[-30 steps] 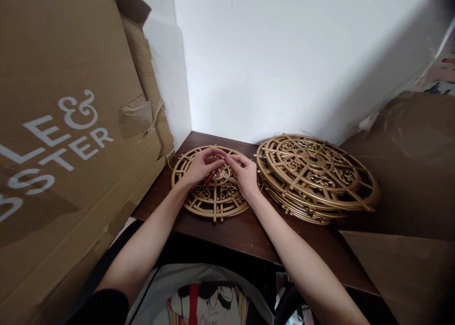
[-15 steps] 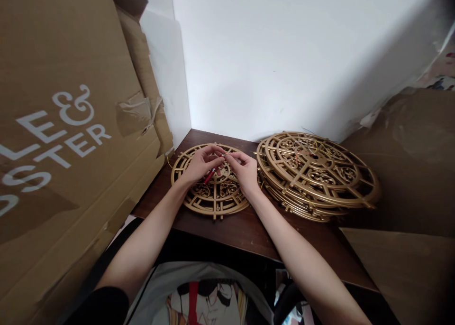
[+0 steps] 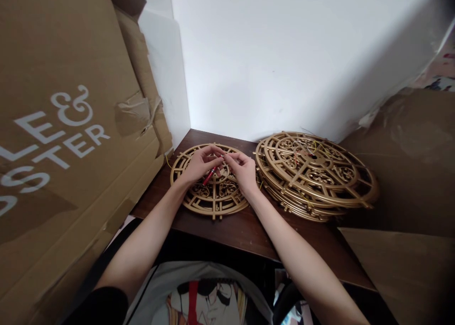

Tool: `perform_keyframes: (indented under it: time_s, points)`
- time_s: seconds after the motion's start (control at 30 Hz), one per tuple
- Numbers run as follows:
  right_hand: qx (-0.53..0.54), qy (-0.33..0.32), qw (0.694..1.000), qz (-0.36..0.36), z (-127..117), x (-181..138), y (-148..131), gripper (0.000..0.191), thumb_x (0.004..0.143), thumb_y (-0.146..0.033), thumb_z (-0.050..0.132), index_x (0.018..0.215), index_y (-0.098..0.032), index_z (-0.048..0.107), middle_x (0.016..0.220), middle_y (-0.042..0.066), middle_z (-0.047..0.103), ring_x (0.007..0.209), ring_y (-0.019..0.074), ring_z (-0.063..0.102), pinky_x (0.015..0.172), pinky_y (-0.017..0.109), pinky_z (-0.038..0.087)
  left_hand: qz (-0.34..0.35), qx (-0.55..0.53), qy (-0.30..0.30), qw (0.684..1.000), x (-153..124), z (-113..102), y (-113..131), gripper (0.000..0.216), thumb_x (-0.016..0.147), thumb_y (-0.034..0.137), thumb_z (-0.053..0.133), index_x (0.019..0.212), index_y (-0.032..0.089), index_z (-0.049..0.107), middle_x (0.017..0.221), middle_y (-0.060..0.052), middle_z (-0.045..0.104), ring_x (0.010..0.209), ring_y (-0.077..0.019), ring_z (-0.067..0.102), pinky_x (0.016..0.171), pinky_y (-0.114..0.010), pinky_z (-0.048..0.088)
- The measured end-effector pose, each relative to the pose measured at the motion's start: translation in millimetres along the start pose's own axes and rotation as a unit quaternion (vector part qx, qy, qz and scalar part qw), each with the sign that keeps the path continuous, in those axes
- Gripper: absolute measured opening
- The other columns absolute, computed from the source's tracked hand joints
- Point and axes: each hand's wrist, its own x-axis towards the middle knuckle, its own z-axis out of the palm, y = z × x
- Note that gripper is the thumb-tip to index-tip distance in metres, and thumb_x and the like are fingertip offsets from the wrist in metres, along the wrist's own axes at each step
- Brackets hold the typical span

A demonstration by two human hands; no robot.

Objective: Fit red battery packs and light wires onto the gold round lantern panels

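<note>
A round gold openwork disc [image 3: 213, 206] with scroll patterns lies flat on the dark wooden table. Over its middle, my left hand [image 3: 204, 163] is closed, with a slim red rod-like object [image 3: 209, 177] slanting down from under its fingers. My right hand [image 3: 243, 171] pinches at the tip of the left hand's fingers, so the two sets of fingertips meet. What small piece lies between the right fingers is too tiny to make out.
To the right stands a stack of similar gold discs [image 3: 320, 178], with thin yellow and red wires on top. A large printed cardboard box [image 3: 71, 173] rises at the left. More cardboard [image 3: 408, 163] is at the right. A white wall [image 3: 249, 69] stands behind the table [image 3: 241, 230].
Both hands stay over the disc with fingertips together. The view has shifted very slightly; nothing has been let go.
</note>
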Motion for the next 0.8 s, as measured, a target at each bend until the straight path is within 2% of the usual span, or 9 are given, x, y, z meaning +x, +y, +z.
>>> perform_keyframes:
  time_s: [0.5,0.67,0.8]
  points:
    - [0.027,-0.016,0.999,0.008,-0.3,0.6,0.5,0.026,0.068,-0.039,0.072,0.076,-0.015,0.069,0.053,-0.004,0.054,0.048,0.0082,0.041,0.048,0.023,0.032,0.006,0.007,0.009,1.000,-0.1,-1.2,-0.8,0.027,0.075,0.033,0.073,0.091,0.015,0.061,0.064,0.001,0.063,0.052,-0.0119,0.063,0.050,-0.023,0.052]
    - [0.037,-0.013,0.999,0.014,-0.1,0.4,0.8,0.025,0.068,-0.039,0.073,0.076,-0.015,0.069,0.053,-0.005,0.055,0.048,0.0077,0.041,0.047,0.022,0.032,0.035,-0.015,0.023,0.999,1.3,0.6,-1.7,0.033,0.072,0.028,0.076,0.098,0.015,0.060,0.077,0.000,0.063,0.058,-0.0106,0.062,0.052,-0.023,0.053]
    - [0.041,-0.010,0.999,0.018,0.4,0.2,2.0,0.024,0.068,-0.038,0.073,0.075,-0.016,0.068,0.052,-0.005,0.055,0.047,0.0078,0.042,0.046,0.022,0.031,0.017,0.003,0.030,0.999,0.0,2.6,3.2,0.032,0.072,0.027,0.075,0.099,0.015,0.060,0.075,0.000,0.063,0.056,-0.0093,0.061,0.050,-0.020,0.051]
